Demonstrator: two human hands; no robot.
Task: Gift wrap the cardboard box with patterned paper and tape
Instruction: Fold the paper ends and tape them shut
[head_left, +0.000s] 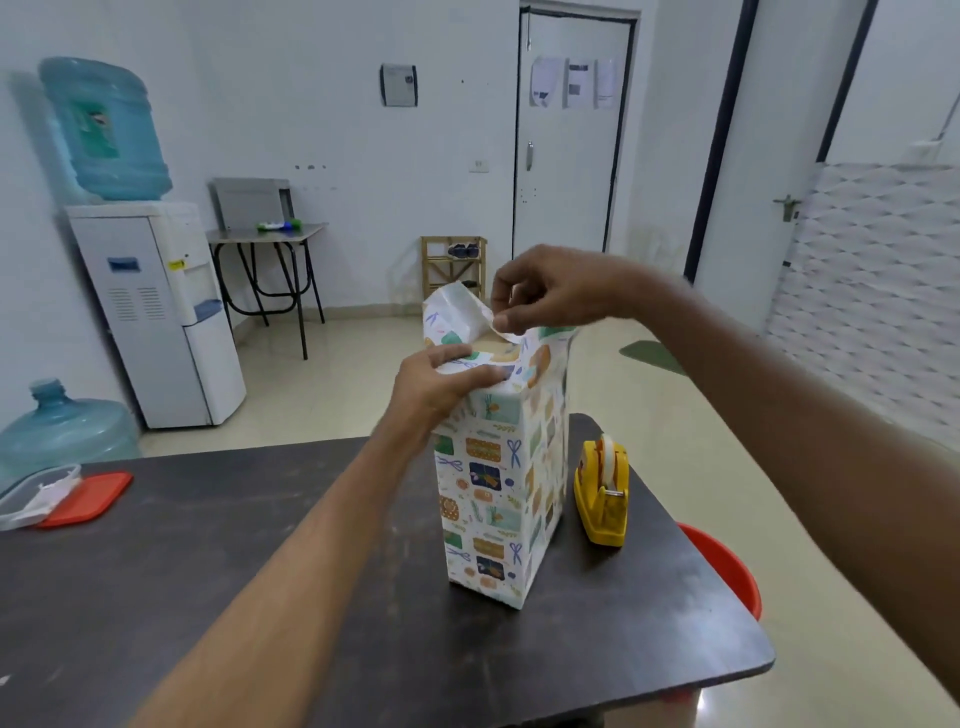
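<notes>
Cardboard box (496, 499) upright on desk (234, 571), long axis vertical, top end unsealed | left hand (441, 382) flat, fingers (480, 375) press near fold down | right hand (545, 293) pinches raised paper flap (457, 312) just beyond it | tape dispenser (602, 493) beside box, on right hand's side

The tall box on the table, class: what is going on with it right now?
A person is gift wrapping the box, which stands upright on a dark table. Patterned paper already covers its sides. The left hand presses a folded flap flat on the top, while the right hand pinches a loose flap at the far edge. Bare cardboard shows between them. A yellow tape dispenser stands untouched beside the box.
</notes>
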